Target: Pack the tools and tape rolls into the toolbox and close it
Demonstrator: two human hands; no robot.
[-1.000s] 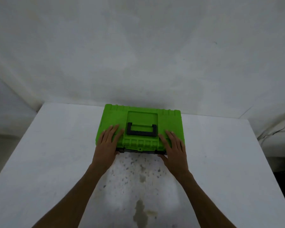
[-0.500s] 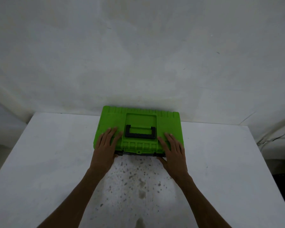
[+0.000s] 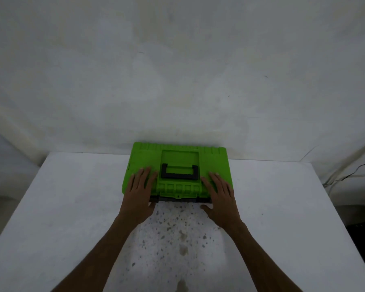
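Closure of the green toolbox (image 3: 178, 165) is the step in hand. The box is seen on the white counter (image 3: 72, 207) at its far edge, against the wall, with the lid down and the black carry handle (image 3: 179, 171) folded flat in its recess. No tools or tape rolls are seen outside it, so packing is judged done. The left hand (image 3: 138, 193) and right hand (image 3: 220, 196) are laid flat on the lid's near corners, one on each side of the handle; each grip is slack, fingers straight, nothing clasped, with thumbs hanging over the front edge. A dark strip is seen under the lid's front lip; whether latches there are fastened cannot be told. The next move is judged to call for even downward pressure, then securing of any front catches.
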